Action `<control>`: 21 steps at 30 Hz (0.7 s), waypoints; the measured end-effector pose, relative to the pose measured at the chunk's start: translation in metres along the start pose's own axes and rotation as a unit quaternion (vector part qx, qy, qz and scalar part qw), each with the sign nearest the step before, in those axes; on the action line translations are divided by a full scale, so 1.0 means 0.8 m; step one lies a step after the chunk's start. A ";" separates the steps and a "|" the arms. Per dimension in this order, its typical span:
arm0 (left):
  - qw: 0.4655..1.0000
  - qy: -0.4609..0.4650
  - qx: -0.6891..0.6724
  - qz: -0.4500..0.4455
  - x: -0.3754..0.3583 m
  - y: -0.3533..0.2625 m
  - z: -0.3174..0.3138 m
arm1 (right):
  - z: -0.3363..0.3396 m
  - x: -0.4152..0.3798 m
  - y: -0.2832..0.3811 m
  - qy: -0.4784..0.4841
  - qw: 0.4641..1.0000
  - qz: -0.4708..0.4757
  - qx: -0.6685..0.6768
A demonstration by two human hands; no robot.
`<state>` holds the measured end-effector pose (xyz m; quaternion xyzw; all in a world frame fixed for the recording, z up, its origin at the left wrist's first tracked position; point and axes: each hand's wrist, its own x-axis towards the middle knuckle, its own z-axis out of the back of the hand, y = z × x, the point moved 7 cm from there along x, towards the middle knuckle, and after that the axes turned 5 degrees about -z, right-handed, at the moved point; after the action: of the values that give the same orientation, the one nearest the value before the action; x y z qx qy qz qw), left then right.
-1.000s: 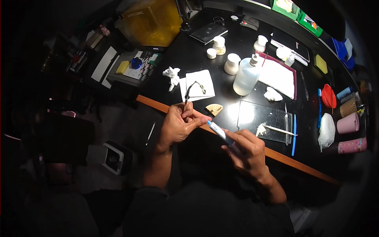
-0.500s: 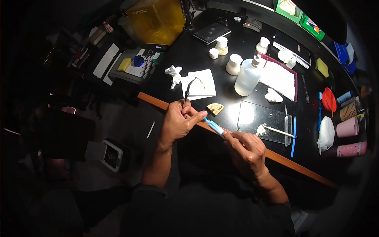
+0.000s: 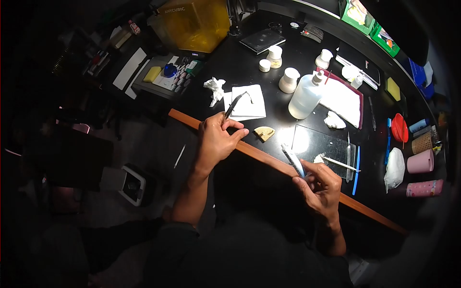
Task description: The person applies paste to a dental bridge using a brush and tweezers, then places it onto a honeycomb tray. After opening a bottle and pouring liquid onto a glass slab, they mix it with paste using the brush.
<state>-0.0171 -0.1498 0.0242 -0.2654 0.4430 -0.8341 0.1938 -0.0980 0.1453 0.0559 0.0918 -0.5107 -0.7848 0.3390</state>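
Note:
My left hand (image 3: pixel 217 139) is closed around a thin black tool with a bent tip (image 3: pixel 234 104), which reaches over the folded white paper (image 3: pixel 258 108). Its thumb and fingertips come together near the table edge; whether they pinch anything else is hidden. In my right hand (image 3: pixel 322 188), between thumb and fingers, is a slim white-and-blue tube with dark markings (image 3: pixel 293 161), its narrow end pointing up and left. The tube is apart from my left hand. A tan, wedge-shaped textured piece (image 3: pixel 264 133) lies on the table between the hands.
A clear pump bottle (image 3: pixel 305 98) stands beyond the tan piece, with several white-lidded jars (image 3: pixel 289 80) behind it. A glass plate (image 3: pixel 312 137) bears white material and a pale stick. Crumpled tissue (image 3: pixel 214 89) lies at the left. Cups (image 3: pixel 420 163) line the right side.
My right hand has drawn the tube away to the right and tipped its end upward. The blue end seen at my left fingertips no longer shows. The view has shifted slightly.

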 end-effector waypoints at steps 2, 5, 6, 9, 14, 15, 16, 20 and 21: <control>1.000 0.001 -0.021 0.006 0.001 0.002 0.004 | -0.002 -0.003 -0.007 0.015 0.998 -0.045 0.034; 0.999 -0.006 -0.030 0.017 0.001 0.004 0.008 | -0.006 -0.006 -0.014 0.022 0.995 -0.064 0.068; 0.999 0.001 -0.036 0.017 0.002 -0.005 0.007 | -0.007 -0.006 -0.017 0.018 0.996 -0.049 0.069; 0.995 0.032 -0.092 0.017 0.001 -0.011 -0.013 | -0.003 -0.008 -0.020 0.017 0.994 -0.056 0.097; 0.998 0.058 0.000 0.002 0.005 -0.041 -0.025 | 0.013 -0.015 -0.009 0.053 0.975 -0.102 0.192; 0.998 0.056 -0.001 -0.001 0.005 -0.039 -0.027 | 0.016 -0.018 -0.006 0.068 0.964 -0.128 0.224; 0.998 0.056 -0.003 -0.004 0.005 -0.038 -0.029 | 0.017 -0.017 0.004 0.091 0.955 -0.102 0.264; 0.997 0.069 0.007 0.017 0.004 -0.028 -0.036 | 0.022 -0.022 0.047 0.186 0.855 -0.178 0.450; 0.998 0.065 0.001 0.019 0.004 -0.028 -0.035 | 0.019 -0.026 0.055 0.193 0.831 -0.202 0.481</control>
<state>-0.0385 -0.1216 0.0309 -0.2016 0.4589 -0.8462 0.1809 -0.0707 0.1584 0.0967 0.4945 -0.7179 -0.4568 0.1772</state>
